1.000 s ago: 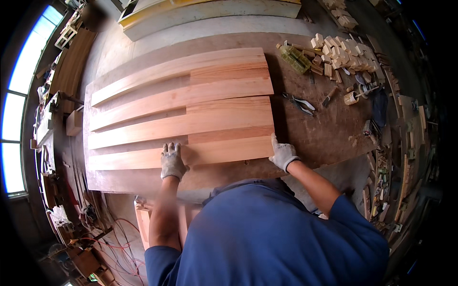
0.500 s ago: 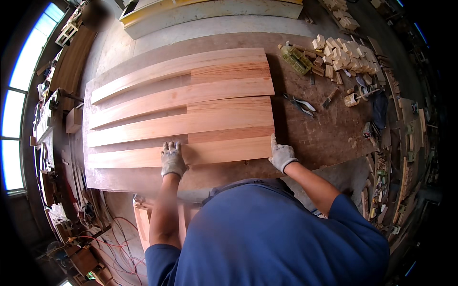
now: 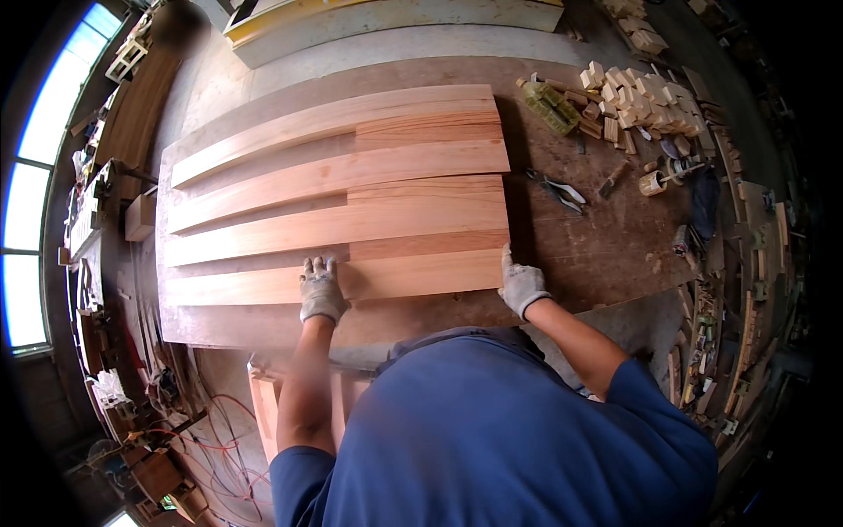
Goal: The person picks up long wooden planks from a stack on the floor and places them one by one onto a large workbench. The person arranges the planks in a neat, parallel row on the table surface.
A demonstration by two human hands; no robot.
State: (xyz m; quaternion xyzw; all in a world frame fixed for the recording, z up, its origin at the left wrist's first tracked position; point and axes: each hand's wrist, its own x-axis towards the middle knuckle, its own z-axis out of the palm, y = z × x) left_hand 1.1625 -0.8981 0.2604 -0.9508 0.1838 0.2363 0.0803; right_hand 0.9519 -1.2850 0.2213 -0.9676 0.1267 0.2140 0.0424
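Pale wooden boards lie in a row across the large worktable (image 3: pixel 386 321), with darker wood strips between them at the right. My left hand (image 3: pixel 322 292), in a whitish work glove, rests on the nearest board (image 3: pixel 421 274), fingers stretched over its top near the middle. At that board's right end is my gloved right hand (image 3: pixel 524 285). Its thumb points up along the end corner, and the other fingers are folded and mostly hidden at the edge. Behind lie the second board (image 3: pixel 421 218), the third board (image 3: pixel 421 161) and the farthest board (image 3: pixel 421 103).
Pliers (image 3: pixel 559 191) and a brush (image 3: pixel 612 178) lie on the table's right part. Beyond them are a greenish plastic bottle (image 3: pixel 551 107) and a heap of small wood blocks (image 3: pixel 645 98). A yellow-edged beam (image 3: pixel 395 28) crosses behind the table. Hoses (image 3: pixel 230 443) trail on the floor at lower left.
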